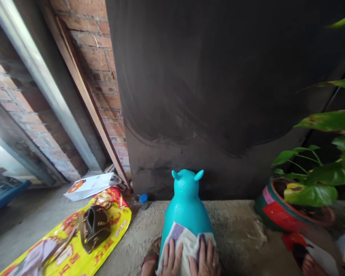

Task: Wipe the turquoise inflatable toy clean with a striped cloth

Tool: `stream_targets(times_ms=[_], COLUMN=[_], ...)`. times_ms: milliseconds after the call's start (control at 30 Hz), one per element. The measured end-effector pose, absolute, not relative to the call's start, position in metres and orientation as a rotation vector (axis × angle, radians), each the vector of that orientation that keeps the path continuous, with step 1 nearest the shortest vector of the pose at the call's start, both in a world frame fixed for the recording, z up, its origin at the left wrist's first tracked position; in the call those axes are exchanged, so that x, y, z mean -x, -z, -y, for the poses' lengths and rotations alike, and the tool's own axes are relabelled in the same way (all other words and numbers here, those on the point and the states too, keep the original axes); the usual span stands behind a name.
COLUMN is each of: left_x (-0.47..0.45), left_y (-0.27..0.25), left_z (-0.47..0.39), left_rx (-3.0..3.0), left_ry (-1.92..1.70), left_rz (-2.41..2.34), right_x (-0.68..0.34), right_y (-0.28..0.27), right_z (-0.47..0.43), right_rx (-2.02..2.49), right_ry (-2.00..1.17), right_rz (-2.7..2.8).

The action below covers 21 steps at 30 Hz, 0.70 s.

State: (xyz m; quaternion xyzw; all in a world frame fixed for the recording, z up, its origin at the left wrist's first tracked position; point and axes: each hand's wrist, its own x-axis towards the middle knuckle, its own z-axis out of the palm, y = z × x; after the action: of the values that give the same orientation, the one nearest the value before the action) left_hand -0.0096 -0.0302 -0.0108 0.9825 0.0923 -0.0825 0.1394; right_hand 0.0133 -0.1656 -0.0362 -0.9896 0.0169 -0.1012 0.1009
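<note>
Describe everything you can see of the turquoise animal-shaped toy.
The turquoise toy has a rounded head with two small ears sticking out sideways, above a body that widens toward the camera. Its smooth, slightly shiny surface looks like inflated rubber or vinyl, with faint creases on the head. The head end is nearest the dark panel. A white-and-purple cloth covers its near part, with the left hand and right hand flat on top. Its base is hidden.
</note>
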Motion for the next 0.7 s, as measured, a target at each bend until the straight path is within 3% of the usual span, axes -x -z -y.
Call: stream_targets(times_ms=[167, 433, 700], left_x=[-0.023, -0.042, -0.014], left_y=[-0.014, -0.036, -0.037], left_z=[0.01, 0.012, 0.002], left_rx=[-2.696, -2.594, -2.613], left_ry=[0.553, 0.61, 0.656], left_rz=[-0.143, -0.326, -0.225], right_x=[-0.076, -0.109, -0.034], right_y=[-0.009, -0.035, 0.008], right_z=[0.143, 0.119, 0.153], right_rx=[2.99, 3.104, 2.98], right_ry=[0.008, -0.032, 0.026], right_rz=[-0.035, -0.017, 0.092])
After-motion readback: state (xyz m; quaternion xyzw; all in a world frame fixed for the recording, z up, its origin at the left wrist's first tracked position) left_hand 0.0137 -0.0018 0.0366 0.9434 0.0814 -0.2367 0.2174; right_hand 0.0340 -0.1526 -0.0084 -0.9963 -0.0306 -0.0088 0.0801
